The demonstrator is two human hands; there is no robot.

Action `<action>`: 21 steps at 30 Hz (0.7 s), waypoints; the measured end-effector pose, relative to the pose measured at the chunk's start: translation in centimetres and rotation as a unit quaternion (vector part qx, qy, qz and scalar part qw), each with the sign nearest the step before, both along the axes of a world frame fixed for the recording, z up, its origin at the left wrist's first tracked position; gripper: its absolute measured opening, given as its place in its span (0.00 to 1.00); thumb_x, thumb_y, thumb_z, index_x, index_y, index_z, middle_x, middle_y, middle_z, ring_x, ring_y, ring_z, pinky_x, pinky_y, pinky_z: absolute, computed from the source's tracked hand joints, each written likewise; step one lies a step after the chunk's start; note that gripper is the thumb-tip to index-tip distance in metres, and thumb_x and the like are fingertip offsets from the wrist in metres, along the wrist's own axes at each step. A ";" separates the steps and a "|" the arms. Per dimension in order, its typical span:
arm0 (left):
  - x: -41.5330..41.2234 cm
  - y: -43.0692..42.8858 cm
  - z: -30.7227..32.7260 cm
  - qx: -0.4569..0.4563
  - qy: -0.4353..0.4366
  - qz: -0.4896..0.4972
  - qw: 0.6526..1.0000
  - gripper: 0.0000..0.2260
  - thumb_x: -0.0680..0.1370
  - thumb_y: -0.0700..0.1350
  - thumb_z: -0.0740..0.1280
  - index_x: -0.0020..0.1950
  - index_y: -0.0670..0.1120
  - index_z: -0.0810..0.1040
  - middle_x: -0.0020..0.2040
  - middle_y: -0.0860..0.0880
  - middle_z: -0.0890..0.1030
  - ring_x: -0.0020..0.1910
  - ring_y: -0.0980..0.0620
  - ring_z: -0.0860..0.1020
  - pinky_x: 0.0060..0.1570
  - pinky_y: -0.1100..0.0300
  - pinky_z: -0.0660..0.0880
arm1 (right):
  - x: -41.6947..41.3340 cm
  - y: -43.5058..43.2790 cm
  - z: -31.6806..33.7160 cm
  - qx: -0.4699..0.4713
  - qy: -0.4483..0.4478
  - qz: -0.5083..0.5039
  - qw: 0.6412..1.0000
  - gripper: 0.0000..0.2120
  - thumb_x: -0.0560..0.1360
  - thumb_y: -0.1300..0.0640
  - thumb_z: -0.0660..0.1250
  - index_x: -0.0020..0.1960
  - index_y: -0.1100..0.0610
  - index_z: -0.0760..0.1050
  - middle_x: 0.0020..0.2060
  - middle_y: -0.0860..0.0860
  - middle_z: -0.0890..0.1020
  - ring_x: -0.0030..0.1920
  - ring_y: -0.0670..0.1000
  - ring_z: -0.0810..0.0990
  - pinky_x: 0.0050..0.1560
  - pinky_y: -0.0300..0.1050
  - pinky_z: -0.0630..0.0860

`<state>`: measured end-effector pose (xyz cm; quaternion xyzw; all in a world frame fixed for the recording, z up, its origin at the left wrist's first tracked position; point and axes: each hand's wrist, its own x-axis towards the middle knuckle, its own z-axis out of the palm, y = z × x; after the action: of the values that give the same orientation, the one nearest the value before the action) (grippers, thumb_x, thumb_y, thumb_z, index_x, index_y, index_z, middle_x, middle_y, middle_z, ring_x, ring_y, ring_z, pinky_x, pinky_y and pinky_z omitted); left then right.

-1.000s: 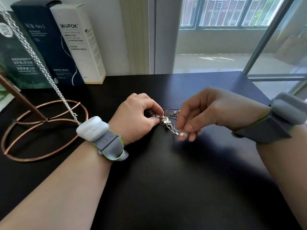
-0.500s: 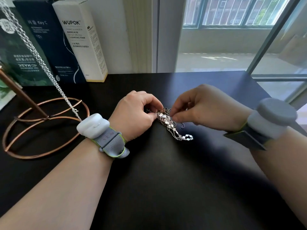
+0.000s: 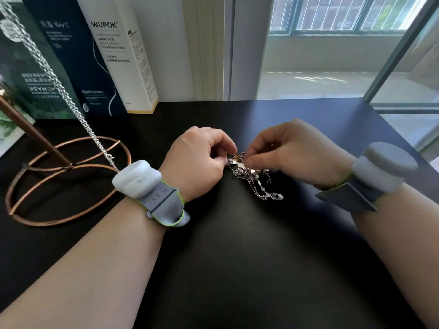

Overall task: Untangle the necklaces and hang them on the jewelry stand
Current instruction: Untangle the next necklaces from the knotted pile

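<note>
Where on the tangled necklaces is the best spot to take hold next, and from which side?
Probably the loose diamond-link tail, pinched near its free end from the near side: it trails out of the tangle toward the camera, on the table.

A tangled clump of silver and gold necklace chains (image 3: pixel 249 173) lies on the black surface (image 3: pixel 237 257). The left hand (image 3: pixel 197 162) pinches the clump's left edge, the right hand (image 3: pixel 297 155) its top. Well left of the clump stands a copper wire jewelry stand (image 3: pixel 69 184) with a silver link chain (image 3: pixel 59 84).
</note>
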<state>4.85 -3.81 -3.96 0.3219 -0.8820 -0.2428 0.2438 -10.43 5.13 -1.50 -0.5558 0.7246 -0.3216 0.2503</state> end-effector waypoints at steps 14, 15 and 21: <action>-0.2 0.1 0.2 0.000 0.028 0.036 0.999 0.05 0.71 0.43 0.71 0.45 0.52 0.81 0.41 0.54 0.79 0.46 0.53 0.75 0.48 0.61 0.71 | -1.3 0.6 0.3 -0.016 0.012 -0.003 1.000 0.03 0.67 0.56 0.75 0.37 0.48 0.83 0.30 0.42 0.83 0.31 0.38 0.78 0.41 0.33 0.71; -0.2 0.1 0.2 0.000 0.027 0.037 0.999 0.05 0.71 0.44 0.72 0.44 0.52 0.81 0.41 0.53 0.79 0.46 0.53 0.75 0.48 0.60 0.71 | -1.4 0.3 0.2 -0.021 0.040 -0.014 0.999 0.05 0.67 0.56 0.74 0.36 0.47 0.82 0.29 0.40 0.82 0.30 0.37 0.77 0.38 0.29 0.69; -0.3 0.0 0.1 -0.002 0.001 0.046 0.999 0.06 0.67 0.47 0.74 0.41 0.51 0.79 0.39 0.53 0.76 0.45 0.54 0.73 0.42 0.64 0.68 | 0.1 -1.3 -0.8 -0.033 0.196 0.012 0.980 0.01 0.70 0.51 0.71 0.42 0.47 0.81 0.35 0.42 0.74 0.37 0.40 0.72 0.38 0.30 0.64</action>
<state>4.50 -3.76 -3.84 0.3615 -0.8667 -0.2298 0.2558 -10.38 3.86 -2.25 -0.6248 0.7416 -0.2272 0.0891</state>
